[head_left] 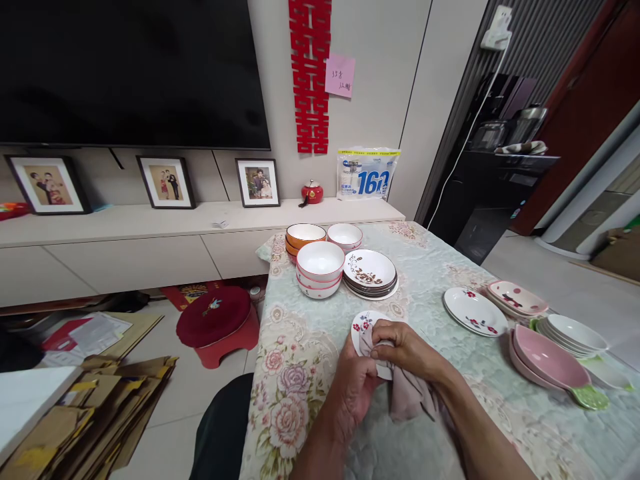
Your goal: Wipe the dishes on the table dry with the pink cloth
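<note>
Left hand (354, 379), fingers closed round floral plate (367, 320), right hand (406, 347), fingers bunched on mauve cloth (407, 395) (against the plate), red-rimmed bowls (320, 261) beyond

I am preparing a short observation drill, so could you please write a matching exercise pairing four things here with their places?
Things:
1. Greyish-pink fabric cloth
2. Pink bowl with green handle
3. Dark-red cushioned stool
4. Clear plastic bag with blue print

Places:
A. On the tiled floor, beside the floral-covered table
B. In the right hand, against a white flowered plate
C. On the long white cabinet
D. On the table's right side

Pairs: 1-B; 2-D; 3-A; 4-C
</note>
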Tool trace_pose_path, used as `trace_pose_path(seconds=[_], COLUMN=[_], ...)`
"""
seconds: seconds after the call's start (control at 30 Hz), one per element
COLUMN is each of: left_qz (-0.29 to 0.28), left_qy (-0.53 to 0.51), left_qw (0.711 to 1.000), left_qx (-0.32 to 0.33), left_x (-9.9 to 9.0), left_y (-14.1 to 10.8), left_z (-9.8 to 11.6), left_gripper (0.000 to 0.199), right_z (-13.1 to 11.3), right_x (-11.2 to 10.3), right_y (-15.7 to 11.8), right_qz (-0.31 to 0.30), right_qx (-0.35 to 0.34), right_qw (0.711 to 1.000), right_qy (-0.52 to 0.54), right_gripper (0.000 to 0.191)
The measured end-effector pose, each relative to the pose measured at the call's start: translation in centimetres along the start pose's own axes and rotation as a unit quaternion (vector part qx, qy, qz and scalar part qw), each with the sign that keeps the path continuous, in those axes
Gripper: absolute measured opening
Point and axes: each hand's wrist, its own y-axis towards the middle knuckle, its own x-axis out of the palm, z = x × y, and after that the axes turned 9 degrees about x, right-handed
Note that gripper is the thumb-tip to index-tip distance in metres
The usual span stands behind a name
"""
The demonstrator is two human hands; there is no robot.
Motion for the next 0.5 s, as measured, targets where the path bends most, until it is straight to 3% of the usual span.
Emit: trace_pose_path(seconds=[0.1,0.23,0.33,0.4,0.5], left_qz=[0.009,0.017,0.0,-0.013,-0.018], left_qy=[-0.009,0.008,0.02,0.029,0.04], left_qw=[1.0,1.0,1.0,0.999,0.999], left_qx=[-0.005,-0.011,0.0,0.011,0.028], left_x=[0.1,0.3,0.4,0.2,-0.3], left_y=[0.0,-0.1,-0.2,-0.1,0.0], left_z=[0.0,-0.2,-0.3,-0.4,-0.7], left_gripper=[0.073,0.083,0.084,0.085,0.082], right_z=[1.2,3.3,3.4,2.6,1.1], right_x=[-0.9,-0.8,0.2,0.8,1.3], right_y=[-0.1,0.7,1.3,1.4,1.1], right_qz=[0.031,0.183,0.262,0.246,0.129], right_qx=[0.038,0.082,0.083,0.043,-0.027], right_qw=[0.998,0.968,0.948,0.96,0.99], right_qy=[-0.044,-0.154,-0.162,-0.123,-0.055], right_gripper=[0.012,0.013,0.012,0.013,0.015])
